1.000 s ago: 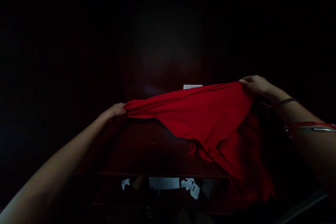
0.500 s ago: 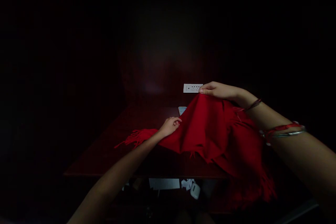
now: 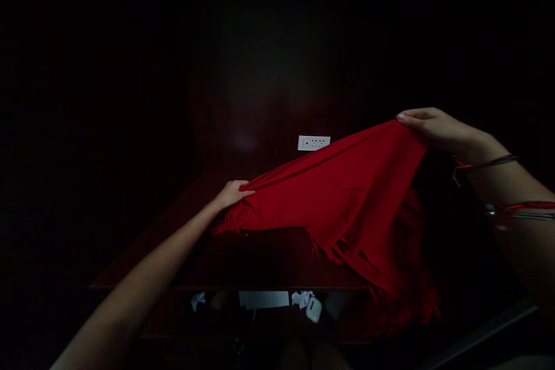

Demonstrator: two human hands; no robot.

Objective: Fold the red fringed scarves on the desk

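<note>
A red fringed scarf is stretched between my two hands above a dark reddish table. Near its left fringe, my left hand is closed on the upper edge. Higher up and to the right, my right hand pinches the same edge between thumb and fingers. From there the cloth slopes down to the left. Its loose lower part hangs over the table's front right edge, with fringe dangling in the dark.
A white power socket is set in the dark wall behind. Below the tabletop lie a pale flat sheet, crumpled paper and a small white case. More crumpled paper sits to the left.
My right hand has moved right and up, and my left hand left, now gripping the scarf. The edge is pulled taut between them. The phone-like thing behind the scarf is now hidden.
</note>
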